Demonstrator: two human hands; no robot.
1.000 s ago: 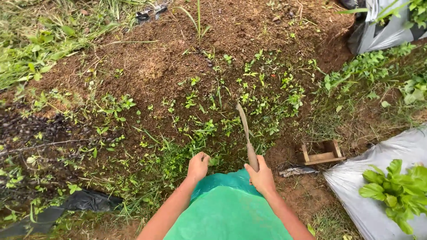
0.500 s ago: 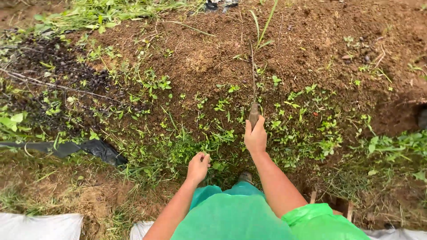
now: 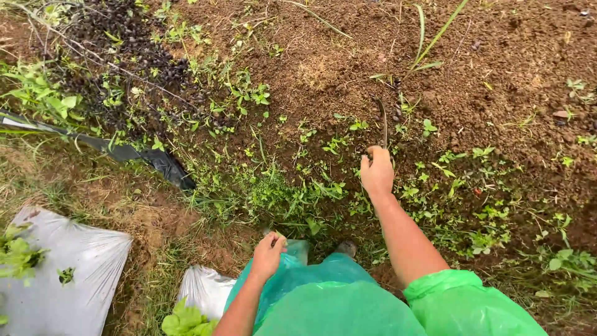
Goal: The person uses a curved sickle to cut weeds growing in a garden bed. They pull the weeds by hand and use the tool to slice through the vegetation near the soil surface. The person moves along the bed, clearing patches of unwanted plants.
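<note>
Nearest the camera, the green plastic apron [image 3: 323, 305] filled the bottom edge, and 2 bare arms came out over it. The left hand [image 3: 268, 254] lay curled into a loose fist against the apron's upper edge, holding nothing that could be seen. Just beyond it the toe of 1 boot [image 3: 346, 248] showed in the grass. To the left lay 2 grey plastic sheets, 1 large [image 3: 81, 274] and 1 small [image 3: 208, 287], each with leafy green plants on it; they closed off the lower left corner, with a strip of dry grass between them.

The right hand [image 3: 377, 172] was stretched well ahead of the left, closed around the handle of a knife [image 3: 382, 121]. Its thin dark blade pointed away from the person and met the soil among the weeds [image 3: 311, 186]. That low band of weeds ran across the middle.

Beyond the blade lay open brown soil [image 3: 497, 74], with 1 tall grass shoot [image 3: 429, 43] near it. At far left, 1 black plastic strip [image 3: 143, 155] edged a dark patch of small pebbly bits [image 3: 124, 31].
</note>
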